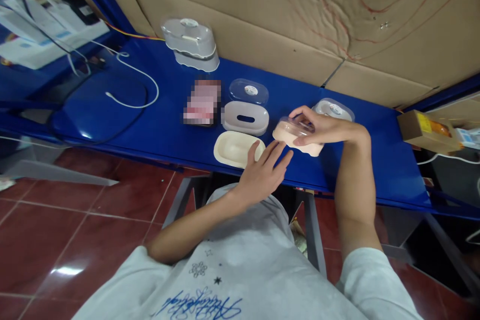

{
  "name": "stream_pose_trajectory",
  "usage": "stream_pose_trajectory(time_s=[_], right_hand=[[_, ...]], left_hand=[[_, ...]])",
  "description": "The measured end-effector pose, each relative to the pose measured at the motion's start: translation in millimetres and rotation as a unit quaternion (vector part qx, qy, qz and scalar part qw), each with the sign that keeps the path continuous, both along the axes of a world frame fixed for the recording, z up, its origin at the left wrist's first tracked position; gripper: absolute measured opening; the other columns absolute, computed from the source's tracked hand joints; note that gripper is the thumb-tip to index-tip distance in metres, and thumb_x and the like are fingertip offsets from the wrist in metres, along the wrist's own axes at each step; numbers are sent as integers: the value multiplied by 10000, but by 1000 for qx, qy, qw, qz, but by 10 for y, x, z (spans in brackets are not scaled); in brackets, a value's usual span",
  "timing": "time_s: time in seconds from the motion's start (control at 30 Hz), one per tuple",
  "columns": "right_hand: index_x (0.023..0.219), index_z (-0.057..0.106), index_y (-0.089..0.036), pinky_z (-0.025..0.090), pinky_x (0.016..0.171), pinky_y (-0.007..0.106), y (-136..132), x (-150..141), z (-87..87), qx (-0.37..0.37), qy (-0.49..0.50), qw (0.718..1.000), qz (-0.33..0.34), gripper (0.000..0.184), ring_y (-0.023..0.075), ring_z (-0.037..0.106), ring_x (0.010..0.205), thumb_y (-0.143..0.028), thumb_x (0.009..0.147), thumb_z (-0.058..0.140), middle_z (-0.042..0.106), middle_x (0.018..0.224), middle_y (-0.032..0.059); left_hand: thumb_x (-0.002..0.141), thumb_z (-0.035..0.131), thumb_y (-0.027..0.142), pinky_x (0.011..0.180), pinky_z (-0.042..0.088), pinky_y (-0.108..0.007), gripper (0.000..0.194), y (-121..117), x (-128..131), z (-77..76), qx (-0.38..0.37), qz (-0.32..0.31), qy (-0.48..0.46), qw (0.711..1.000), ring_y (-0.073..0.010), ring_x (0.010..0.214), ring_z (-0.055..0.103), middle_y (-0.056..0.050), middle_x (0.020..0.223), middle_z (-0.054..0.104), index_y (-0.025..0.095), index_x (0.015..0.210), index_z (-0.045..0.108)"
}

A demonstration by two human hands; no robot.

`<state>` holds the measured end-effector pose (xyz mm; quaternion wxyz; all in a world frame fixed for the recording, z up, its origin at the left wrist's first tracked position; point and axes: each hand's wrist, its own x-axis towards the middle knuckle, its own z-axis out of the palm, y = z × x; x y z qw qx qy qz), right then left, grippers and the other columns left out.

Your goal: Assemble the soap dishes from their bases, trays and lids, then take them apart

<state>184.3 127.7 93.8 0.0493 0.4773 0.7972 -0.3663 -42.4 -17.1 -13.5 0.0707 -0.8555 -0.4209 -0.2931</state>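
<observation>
our right hand [318, 127] grips a closed cream box [296, 136]. our left hand [262, 170], fingers open, touches an empty cream tray [234, 148] on the blue table [168, 120].

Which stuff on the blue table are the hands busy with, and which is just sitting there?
Busy with:
right hand holding lidded cream box
left hand by open cream tray

Just sitting:
white slotted insert
clear lid
stacked grey boxes
white cable
cardboard box
</observation>
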Motion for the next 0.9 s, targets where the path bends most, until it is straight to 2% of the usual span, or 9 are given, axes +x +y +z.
stream_pose_trajectory(time_s=[0.17, 0.33, 0.43, 0.53, 0.7, 0.8, 0.9], right_hand=[[1412, 509, -337, 603, 990, 500, -20, 19, 3, -39, 14, 999, 28, 821, 349, 685, 1194, -690, 744, 832, 666, 1316, 77], [1425, 527, -350, 605, 994, 507, -16, 28, -23, -22, 26, 999, 20, 826, 360, 677, 1215, -681, 734, 835, 668, 1346, 69], [1471, 502, -330, 567, 1060, 538, -5, -11, -45, 54, 28, 998, 5, 891, 389, 645, 1280, -677, 722, 837, 642, 1423, 87], [1501, 493, -302, 496, 1143, 600, 21, -77, -93, 141, 28, 990, -2, 928, 427, 591, 1364, -647, 715, 846, 610, 1486, 116], [1551, 506, -336, 451, 1173, 646, 40, -151, -149, 167, 39, 985, 28, 987, 453, 572, 1390, -674, 697, 868, 598, 1549, 96], [1614, 466, -329, 399, 1216, 649, 60, -162, -159, 225, 38, 974, 17, 979, 458, 515, 1463, -730, 782, 791, 542, 1633, 92], [1687, 368, -309, 297, 1256, 708, 226, -147, -207, 305, 4, 952, -24, 949, 477, 403, 1560, -755, 898, 649, 424, 1732, 113]], left_hand=[[1019, 614, 207, 1251, 289, -534, 351, -79, -26, -25, 48, 7, -23, 999, -269, 1219, 687, -126, 1323, 761, 185, 1360, 693], [1021, 643, 251, 1186, 322, -522, 337, -139, -42, -79, 22, -13, -12, 1000, -263, 1125, 689, -94, 1184, 791, 186, 1349, 693], [1028, 640, 277, 1171, 334, -522, 334, -145, -29, -94, 8, -30, 6, 999, -277, 1159, 681, -122, 1246, 773, 174, 1342, 691], [1019, 642, 247, 1170, 331, -520, 245, -150, -19, -101, 11, -48, 15, 999, -280, 1207, 666, -124, 1255, 760, 177, 1240, 721], [1011, 635, 174, 1157, 333, -508, 183, -170, -31, -151, 31, -73, 0, 997, -239, 1156, 670, -74, 1149, 778, 199, 1167, 727], [1006, 630, 138, 1156, 339, -510, 183, -161, -49, -190, 48, -81, -14, 995, -226, 1118, 674, -61, 1101, 778, 196, 1152, 724], [999, 636, 139, 1154, 345, -509, 162, -134, -65, -209, 50, -85, -23, 995, -224, 1092, 675, -59, 1062, 771, 196, 1120, 726]])
